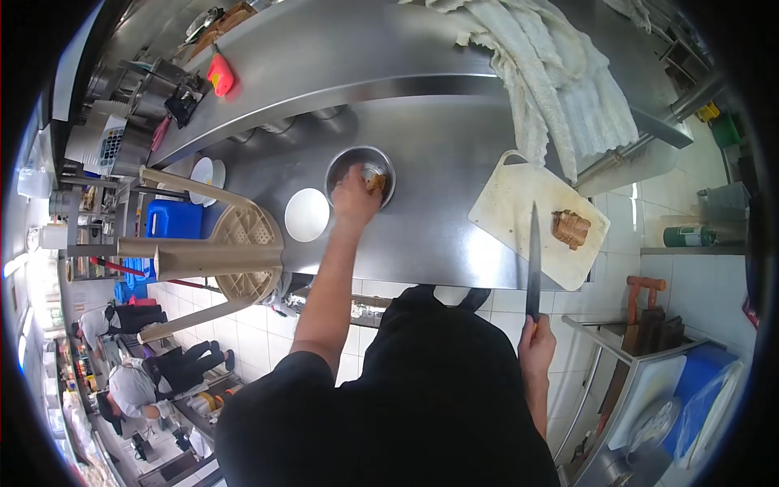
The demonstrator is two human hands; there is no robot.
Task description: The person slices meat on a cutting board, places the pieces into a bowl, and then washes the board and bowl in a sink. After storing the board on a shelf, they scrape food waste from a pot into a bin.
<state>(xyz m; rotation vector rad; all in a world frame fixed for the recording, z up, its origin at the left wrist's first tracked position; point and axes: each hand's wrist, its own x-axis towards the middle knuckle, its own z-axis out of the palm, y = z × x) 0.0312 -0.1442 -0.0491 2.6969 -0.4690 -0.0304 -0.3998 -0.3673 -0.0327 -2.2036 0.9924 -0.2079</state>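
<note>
My left hand (355,197) reaches into a round metal bowl (389,197), its fingers closed around a brown piece of food (376,183). Just left of that bowl sits a white bowl (307,215). In my right hand (536,345) is the handle of a long knife (533,264), whose blade points away from me across the left part of a white cutting board (507,203). A browned piece of meat with cut lines (570,229) lies on the board, right of the blade.
White towels (560,81) hang over the raised shelf (324,89). An upturned beige stool (243,243) stands on the left, near a blue container (174,219). Two co-workers (146,381) are at the lower left. A rack with boards (657,390) stands at the lower right.
</note>
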